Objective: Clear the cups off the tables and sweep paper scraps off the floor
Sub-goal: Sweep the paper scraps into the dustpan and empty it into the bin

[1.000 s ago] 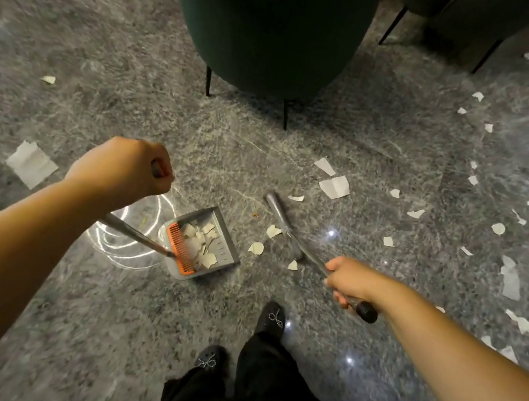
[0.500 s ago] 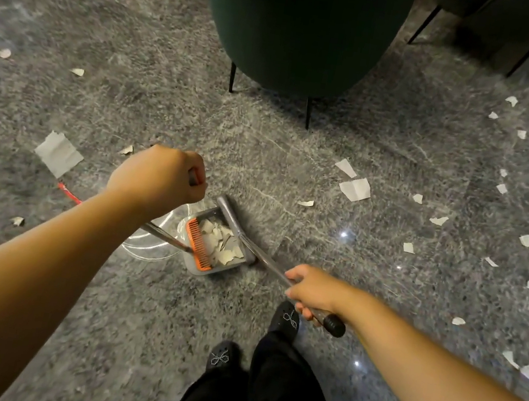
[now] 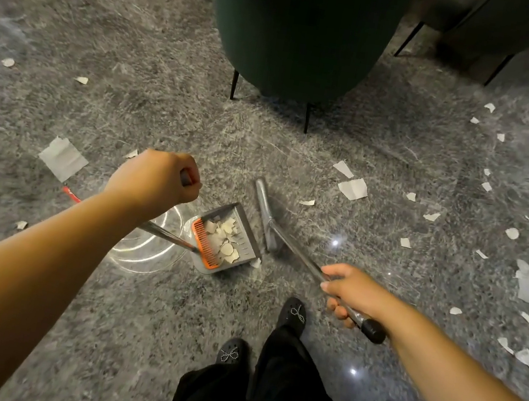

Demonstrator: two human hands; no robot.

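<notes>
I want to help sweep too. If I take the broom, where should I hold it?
Hold the broom high on its thin metal pole, near the black end cap, where the right hand grips it now. Come from above and wrap your fingers round: the pole slants up towards the person, while the head sits low on the floor.

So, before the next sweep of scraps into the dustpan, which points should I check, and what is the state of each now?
1. Left hand grips the dustpan handle: ok.
2. Right hand grips the broom handle: ok.
3. Dustpan mouth faces the broom head: ok.
4. Dustpan lip flat on the floor: cannot tell.
5. Room left in the pan: ok, though scraps already lie inside.
6. Paper scraps within broom reach: probably ok, some lie just beyond the head.
</notes>
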